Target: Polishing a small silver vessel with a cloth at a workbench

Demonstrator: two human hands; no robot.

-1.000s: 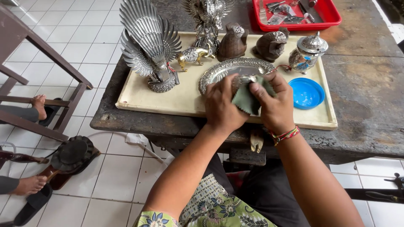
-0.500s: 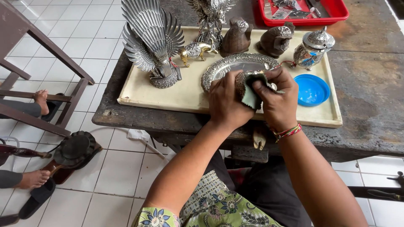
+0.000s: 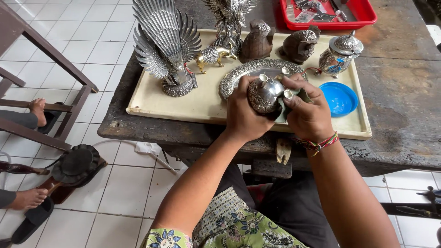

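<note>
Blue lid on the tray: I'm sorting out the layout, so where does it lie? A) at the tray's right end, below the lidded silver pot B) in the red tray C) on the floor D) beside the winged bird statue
A: the blue lid lies on the cream tray near its right end, just below the lidded silver pot.

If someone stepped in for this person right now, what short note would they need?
Left hand grips a small silver footed piece, feet up, over the cream tray.
Right hand presses a dark green cloth against it.
On the tray: an oval silver dish just behind the hands, a silver bird, a blue lid.
Done: piece lifted, cloth on it.
Left: cannot tell how much remains unrubbed.
</note>
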